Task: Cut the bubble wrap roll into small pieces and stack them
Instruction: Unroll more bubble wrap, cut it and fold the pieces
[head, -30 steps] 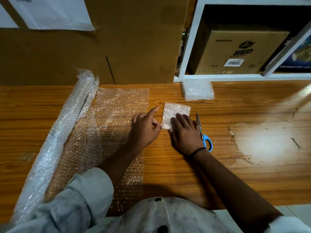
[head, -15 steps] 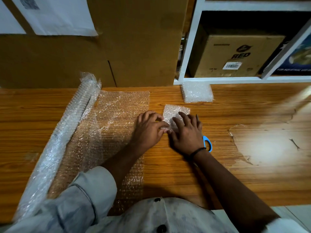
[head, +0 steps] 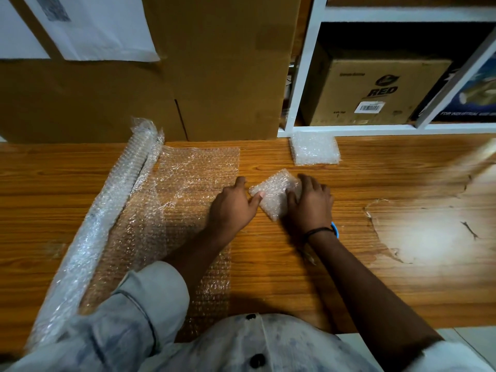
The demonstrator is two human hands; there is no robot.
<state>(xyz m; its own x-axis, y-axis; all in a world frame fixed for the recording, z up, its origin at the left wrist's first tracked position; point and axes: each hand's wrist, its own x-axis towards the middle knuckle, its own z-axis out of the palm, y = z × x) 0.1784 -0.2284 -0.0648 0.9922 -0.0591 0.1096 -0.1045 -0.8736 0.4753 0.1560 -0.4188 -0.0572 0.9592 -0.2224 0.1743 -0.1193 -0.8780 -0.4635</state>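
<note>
While both hands meet near the middle of the wooden worktop [head: 281,277], a small piece [head: 269,193] of bubble wrap sits between them, turned so that its corners point like a diamond. The left hand [head: 233,204] pinches its left corner, with the thumb lying on top and the other fingers curled. The right hand [head: 312,204] curls its fingers over the piece's right side and covers that edge. Whether the piece lies flat or is lifted a little cannot be told.

To the left, the bubble wrap roll [head: 107,210] lies at a slant from the near edge towards the back, and its unrolled sheet [head: 196,175] is spread flat beside it, passing under the left forearm. A stack [head: 315,148] of cut pieces rests at the back of the worktop, just in front of the white shelf [head: 303,76] and apart from both hands. Only a blue handle loop of the scissors [head: 336,231] shows beside the right wrist.

A large cardboard box [head: 214,63] stands behind the roll with papers [head: 102,28] on it, and a brown carton [head: 375,89] marked RED sits in the shelf.
</note>
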